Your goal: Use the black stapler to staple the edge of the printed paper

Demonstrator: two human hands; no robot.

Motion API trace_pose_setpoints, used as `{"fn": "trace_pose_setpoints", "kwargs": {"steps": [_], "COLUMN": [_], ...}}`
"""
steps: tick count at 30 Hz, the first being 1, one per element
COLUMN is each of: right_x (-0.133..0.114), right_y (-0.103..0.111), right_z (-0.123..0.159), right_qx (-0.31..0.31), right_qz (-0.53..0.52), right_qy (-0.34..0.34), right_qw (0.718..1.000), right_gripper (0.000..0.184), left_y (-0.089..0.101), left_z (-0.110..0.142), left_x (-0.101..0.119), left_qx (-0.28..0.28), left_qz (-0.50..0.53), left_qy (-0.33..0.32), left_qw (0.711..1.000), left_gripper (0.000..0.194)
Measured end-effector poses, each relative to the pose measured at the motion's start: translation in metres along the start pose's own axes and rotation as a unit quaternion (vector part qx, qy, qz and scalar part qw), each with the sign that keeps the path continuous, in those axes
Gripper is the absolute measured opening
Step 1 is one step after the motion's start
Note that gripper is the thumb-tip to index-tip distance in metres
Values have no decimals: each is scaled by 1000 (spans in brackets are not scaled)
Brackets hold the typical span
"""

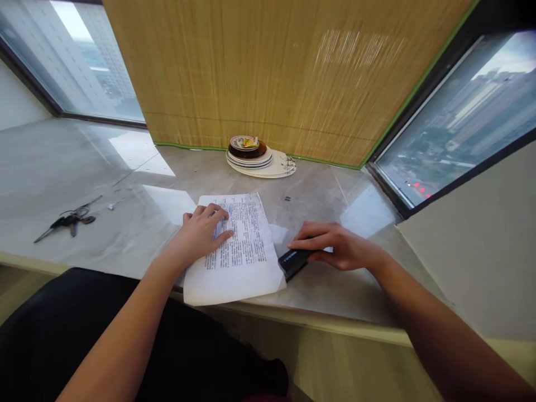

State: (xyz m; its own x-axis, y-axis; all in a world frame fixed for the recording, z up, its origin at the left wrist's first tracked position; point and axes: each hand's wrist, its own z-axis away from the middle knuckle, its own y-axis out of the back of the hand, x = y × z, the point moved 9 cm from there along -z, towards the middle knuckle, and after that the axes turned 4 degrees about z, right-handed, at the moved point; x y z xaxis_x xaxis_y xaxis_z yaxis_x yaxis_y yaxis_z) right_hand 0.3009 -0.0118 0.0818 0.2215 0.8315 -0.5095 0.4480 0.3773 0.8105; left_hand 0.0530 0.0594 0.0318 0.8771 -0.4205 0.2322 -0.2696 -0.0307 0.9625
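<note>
Printed sheets of paper lie on the grey stone sill, their lower edge reaching past its front. My left hand rests on the left half of the text with its fingers spread. In my right hand is a black stapler, held between thumb and fingers. The stapler's front end meets the lower right corner of the paper; whether its jaws are closed on the corner cannot be made out. Two small dark strips, perhaps staples, lie behind the paper on the sill.
Stacked plates stand at the back against a bamboo blind, a small yellow packet on top. A bunch of keys lies at the left, near a small white object. Windows flank both sides. The sill's front edge runs close to me.
</note>
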Motion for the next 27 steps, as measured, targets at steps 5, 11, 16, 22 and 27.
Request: {"fn": "trace_pose_setpoints", "kwargs": {"steps": [5, 11, 16, 22, 27], "right_x": [-13, 14, 20, 19, 18], "right_y": [-14, -3, -9, -17, -23], "right_z": [-6, -3, -2, -6, -10], "right_qx": [-33, 26, 4, 32, 70], "right_qz": [-45, 2, 25, 58, 82], "right_qy": [39, -43, -59, -57, -57], "right_qw": [998, 999, 998, 996, 993], "right_gripper": [48, 44, 53, 56, 53], "left_y": [0, 5, 2, -13, -13], "left_z": [1, 2, 18, 37, 36], "left_x": [-2, 8, 60, 89, 88], "left_qx": [6, 22, -84, -197, -187], "left_qz": [-2, 22, 152, 183, 203], "left_qy": [5, -39, -247, -341, -333], "left_qw": [1000, 999, 953, 901, 902], "left_gripper": [42, 33, 32, 43, 43]}}
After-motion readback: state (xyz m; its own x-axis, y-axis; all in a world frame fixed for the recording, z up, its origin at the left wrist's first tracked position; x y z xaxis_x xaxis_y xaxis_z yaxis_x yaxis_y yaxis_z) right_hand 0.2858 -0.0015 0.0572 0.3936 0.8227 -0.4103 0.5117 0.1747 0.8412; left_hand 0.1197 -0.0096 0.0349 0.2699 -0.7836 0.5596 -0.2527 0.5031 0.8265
